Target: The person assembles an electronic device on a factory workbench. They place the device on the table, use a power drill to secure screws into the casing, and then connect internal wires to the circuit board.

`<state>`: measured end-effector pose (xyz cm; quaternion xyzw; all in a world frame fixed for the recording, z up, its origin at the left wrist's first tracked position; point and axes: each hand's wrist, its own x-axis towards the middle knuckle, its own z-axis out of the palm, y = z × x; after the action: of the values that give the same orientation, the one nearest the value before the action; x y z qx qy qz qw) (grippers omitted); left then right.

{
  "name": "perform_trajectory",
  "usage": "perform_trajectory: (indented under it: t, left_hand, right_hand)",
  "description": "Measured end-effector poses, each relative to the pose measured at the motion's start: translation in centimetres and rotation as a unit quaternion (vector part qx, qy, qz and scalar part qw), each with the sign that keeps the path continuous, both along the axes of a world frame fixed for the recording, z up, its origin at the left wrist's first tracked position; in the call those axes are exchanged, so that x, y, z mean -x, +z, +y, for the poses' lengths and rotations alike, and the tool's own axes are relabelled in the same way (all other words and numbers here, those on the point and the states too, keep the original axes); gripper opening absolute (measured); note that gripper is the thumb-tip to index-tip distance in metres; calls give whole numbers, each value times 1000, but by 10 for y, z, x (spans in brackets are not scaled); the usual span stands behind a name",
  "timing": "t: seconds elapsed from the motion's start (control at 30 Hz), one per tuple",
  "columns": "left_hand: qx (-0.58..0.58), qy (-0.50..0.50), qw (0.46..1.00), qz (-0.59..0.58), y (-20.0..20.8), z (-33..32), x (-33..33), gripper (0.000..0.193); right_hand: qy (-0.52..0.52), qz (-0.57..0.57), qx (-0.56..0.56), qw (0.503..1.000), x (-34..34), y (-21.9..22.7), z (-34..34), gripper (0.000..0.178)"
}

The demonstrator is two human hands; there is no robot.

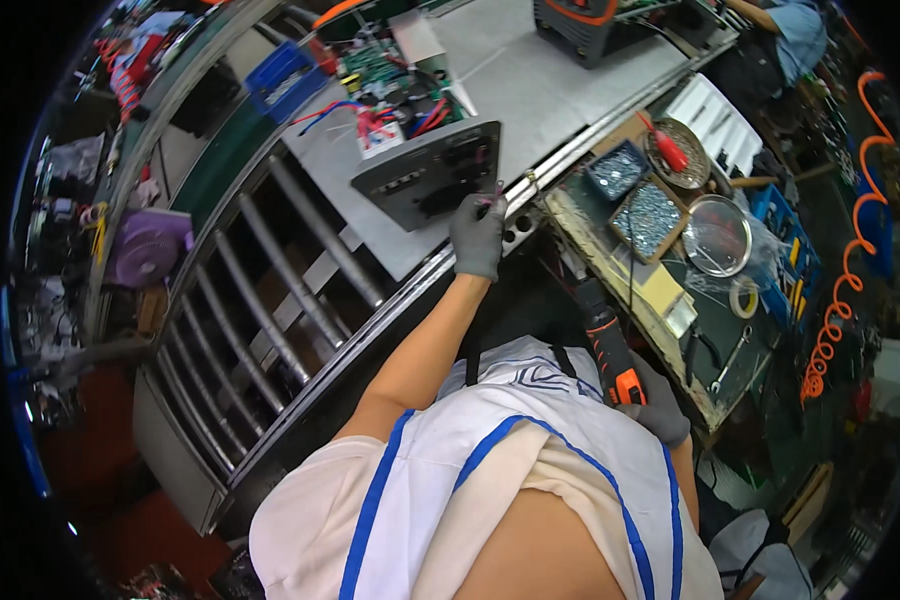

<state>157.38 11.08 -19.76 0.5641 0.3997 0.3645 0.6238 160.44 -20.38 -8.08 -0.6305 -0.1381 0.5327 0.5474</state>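
My left hand [477,238], in a grey glove, is closed at the right lower edge of a dark grey panel [425,180]. Something small and pinkish shows at its fingertips, too small to name. The panel stands tilted at the front of an open machine whose green circuit boards [380,75] and red and blue wires [378,125] are exposed. Low beside my body, my right hand [660,405], gloved too, grips a black and orange electric screwdriver [610,345]. Its tip points toward the gap between conveyor and side bench, and part of that hand is hidden by the tool.
Metal rollers [290,250] run along the conveyor at left. On the side bench [575,220] sit screw trays [650,220], a round metal dish [718,235], a red-handled tool [670,152], a wrench [732,358] and tape [743,297]. Another person [795,40] works at the far right.
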Motion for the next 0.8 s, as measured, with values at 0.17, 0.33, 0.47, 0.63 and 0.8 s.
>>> perform_trajectory:
  t: [0.17, 0.33, 0.47, 0.63, 0.8]
  left_hand:
    - [-38, 81, 993, -79, 4, 19, 40, 10]
    - [-23, 76, 994, -74, 7, 34, 43, 8]
    - [-36, 74, 995, -63, 16, 33, 39, 9]
    - [-89, 67, 993, -31, 25, 27, 34, 9]
    - [-141, 75, 987, -3, 13, 30, 29, 9]
  right_hand:
    - [81, -28, 29, 996, 20, 13, 37, 94]
    - [73, -3, 29, 997, 34, 17, 49, 92]
    - [59, 1, 14, 998, 40, 20, 51, 91]
    - [47, 11, 39, 998, 41, 23, 53, 94]
    - [47, -7, 40, 998, 38, 23, 54, 91]
